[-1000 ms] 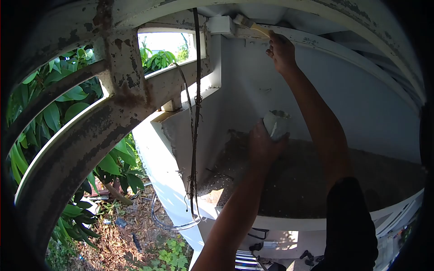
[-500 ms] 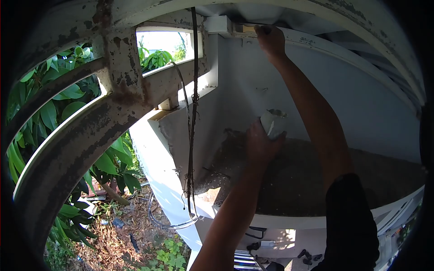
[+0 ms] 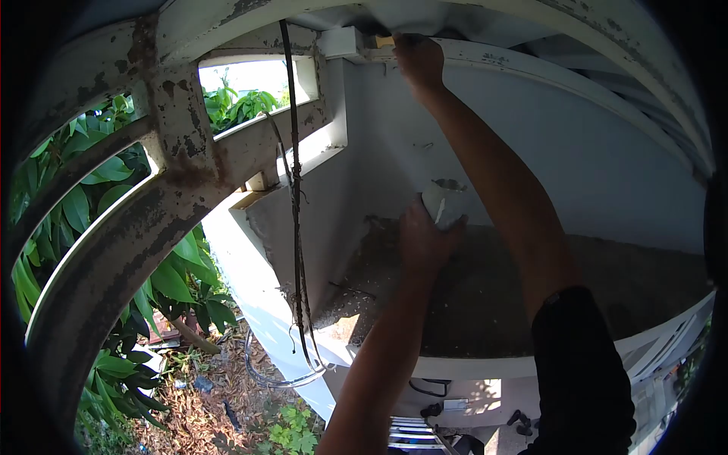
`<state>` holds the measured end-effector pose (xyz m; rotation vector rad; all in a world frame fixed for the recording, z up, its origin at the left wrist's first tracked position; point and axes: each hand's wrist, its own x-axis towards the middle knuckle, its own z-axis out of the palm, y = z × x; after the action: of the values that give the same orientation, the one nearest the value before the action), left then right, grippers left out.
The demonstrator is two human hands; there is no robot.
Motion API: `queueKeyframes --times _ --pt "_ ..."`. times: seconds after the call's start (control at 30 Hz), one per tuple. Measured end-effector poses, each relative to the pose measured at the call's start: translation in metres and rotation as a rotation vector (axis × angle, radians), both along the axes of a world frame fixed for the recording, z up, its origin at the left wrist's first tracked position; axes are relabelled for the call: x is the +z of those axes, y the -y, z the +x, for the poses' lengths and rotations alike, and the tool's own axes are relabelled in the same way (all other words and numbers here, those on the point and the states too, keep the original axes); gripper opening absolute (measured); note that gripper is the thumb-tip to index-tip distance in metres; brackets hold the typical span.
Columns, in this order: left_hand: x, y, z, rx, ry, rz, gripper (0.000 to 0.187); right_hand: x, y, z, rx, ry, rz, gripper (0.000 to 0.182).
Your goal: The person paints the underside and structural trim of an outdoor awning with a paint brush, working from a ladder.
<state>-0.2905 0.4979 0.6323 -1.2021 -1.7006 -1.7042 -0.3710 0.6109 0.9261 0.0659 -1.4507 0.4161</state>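
My left hand (image 3: 427,241) is wrapped around a whitish, paint-smeared cup (image 3: 444,202) with a ragged open rim, tilted slightly. What is inside cannot be made out. High up, my right hand (image 3: 418,62) is closed on what looks like a paintbrush (image 3: 384,42); only a pale yellow part shows past the fingers, and the rest is hidden in shade. It is held against the curved white beam (image 3: 497,58) beneath the roof, close to the beam's block-shaped end (image 3: 341,43).
A rusty, peeling metal frame (image 3: 186,129) curves across the left. Dark cables (image 3: 296,197) hang before it. Below the hands lies a dusty ledge (image 3: 485,303). A ladder (image 3: 417,436) stands underneath, above ground far below. Leafy branches (image 3: 83,205) grow outside.
The view has shifted slightly, so most things sit farther left. Both hands keep their holds, and the right one stays up at the beam.
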Motion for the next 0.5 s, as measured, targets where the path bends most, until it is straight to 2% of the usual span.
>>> queueKeyframes --times 0.03,0.1,0.13,0.17,0.2,0.23,0.27,0.33,0.37,0.43,0.47,0.5 --pt "0.002 0.003 0.000 -0.018 0.022 -0.007 0.080 -0.001 0.003 0.007 -0.010 -0.006 -0.009 0.042" --pt "0.003 0.006 0.001 -0.046 0.040 -0.019 0.080 -0.001 0.007 0.025 0.478 0.028 -0.240 0.038" --pt "0.004 0.007 0.001 -0.048 0.046 -0.031 0.085 -0.006 0.011 0.040 0.627 0.024 -0.237 0.035" --pt "0.004 0.006 0.000 -0.048 0.051 -0.039 0.090 -0.009 0.014 0.046 0.622 0.022 -0.233 0.035" --pt "0.005 0.004 0.001 -0.052 0.050 -0.037 0.090 -0.012 0.019 0.049 0.454 0.004 -0.226 0.036" --pt "0.004 0.002 0.001 -0.016 0.032 -0.016 0.084 -0.014 0.021 0.050 0.286 -0.014 -0.220 0.036" --pt "0.002 0.001 0.001 0.022 0.017 0.004 0.078 -0.015 0.014 0.040 0.285 -0.013 -0.222 0.036" --pt "-0.001 -0.001 -0.002 0.021 -0.004 0.016 0.078 -0.015 0.006 0.016 0.000 -0.084 0.041 0.036" --pt "0.000 -0.001 -0.002 0.018 -0.027 0.028 0.078 -0.016 0.019 0.021 -0.001 -0.084 0.037 0.036" --pt "0.001 0.002 -0.001 0.009 0.000 0.001 0.079 -0.017 0.036 0.031 0.182 0.169 -0.130 0.036" --pt "0.001 0.004 -0.001 0.002 0.027 -0.020 0.080 -0.018 0.033 0.025 0.320 0.026 -0.094 0.035" --pt "0.000 0.006 0.000 0.003 0.026 -0.023 0.080 -0.019 0.031 0.029 0.322 0.025 -0.096 0.035"
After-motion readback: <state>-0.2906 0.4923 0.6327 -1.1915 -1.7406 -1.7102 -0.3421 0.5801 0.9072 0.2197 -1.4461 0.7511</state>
